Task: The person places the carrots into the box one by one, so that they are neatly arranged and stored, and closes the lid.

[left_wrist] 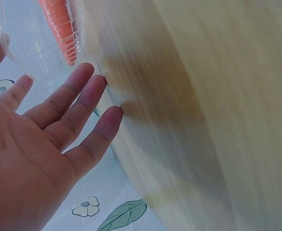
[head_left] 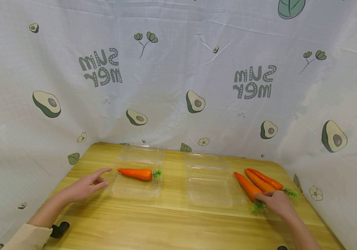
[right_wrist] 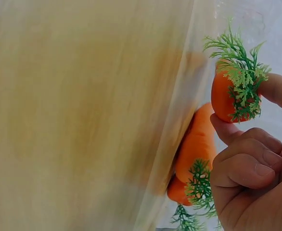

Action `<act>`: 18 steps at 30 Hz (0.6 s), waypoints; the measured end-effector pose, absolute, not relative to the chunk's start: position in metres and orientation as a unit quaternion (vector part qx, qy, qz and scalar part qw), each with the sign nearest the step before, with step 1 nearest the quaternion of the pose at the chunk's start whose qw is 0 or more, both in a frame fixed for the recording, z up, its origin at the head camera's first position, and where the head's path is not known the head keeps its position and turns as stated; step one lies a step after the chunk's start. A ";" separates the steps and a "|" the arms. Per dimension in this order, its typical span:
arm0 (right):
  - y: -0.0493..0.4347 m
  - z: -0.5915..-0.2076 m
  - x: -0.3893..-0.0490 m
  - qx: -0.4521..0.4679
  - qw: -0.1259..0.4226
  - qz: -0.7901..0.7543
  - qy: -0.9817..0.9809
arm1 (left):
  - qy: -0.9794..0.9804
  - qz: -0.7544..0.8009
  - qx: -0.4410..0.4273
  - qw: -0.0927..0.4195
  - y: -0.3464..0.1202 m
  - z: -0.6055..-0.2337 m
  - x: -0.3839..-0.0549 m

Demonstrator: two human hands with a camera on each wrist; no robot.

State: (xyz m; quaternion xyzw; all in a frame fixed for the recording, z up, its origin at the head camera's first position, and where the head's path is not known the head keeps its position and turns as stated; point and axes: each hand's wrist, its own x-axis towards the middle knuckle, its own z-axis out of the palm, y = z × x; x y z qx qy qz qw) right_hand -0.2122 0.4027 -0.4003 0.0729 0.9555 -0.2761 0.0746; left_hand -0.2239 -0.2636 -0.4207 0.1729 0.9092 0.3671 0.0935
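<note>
My right hand (head_left: 276, 202) pinches a carrot (head_left: 247, 185) near its leafy end, between thumb and forefinger; the other fingers are curled in. In the right wrist view the held carrot (right_wrist: 223, 96) shows its green top toward the camera. Two more carrots (head_left: 261, 180) lie side by side just beyond that hand. My left hand (head_left: 86, 185) has its fingers spread, at the left edge of a clear plastic box (head_left: 134, 190). Inside this box a single carrot (head_left: 134, 173) lies crosswise, tip to the left. The left wrist view shows that palm (left_wrist: 30, 163) holding nothing.
A second clear plastic box (head_left: 209, 191), its lid (head_left: 206, 160) folded back, stands between the first box and the right-hand carrots. The wooden table (head_left: 166, 229) meets a printed curtain (head_left: 166, 86) at the back and sides. A black object (head_left: 60, 230) is by the left sleeve.
</note>
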 end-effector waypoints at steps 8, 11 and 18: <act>0.406 -0.398 -0.215 0.066 0.075 -0.263 0.960 | 0.909 0.367 0.170 0.096 -0.264 -0.422 -0.224; 0.407 -0.395 -0.216 0.060 0.069 -0.248 0.964 | 0.910 0.367 0.170 0.097 -0.265 -0.422 -0.225; 0.407 -0.390 -0.220 0.059 0.049 -0.235 0.969 | 0.913 0.357 0.172 0.095 -0.265 -0.423 -0.226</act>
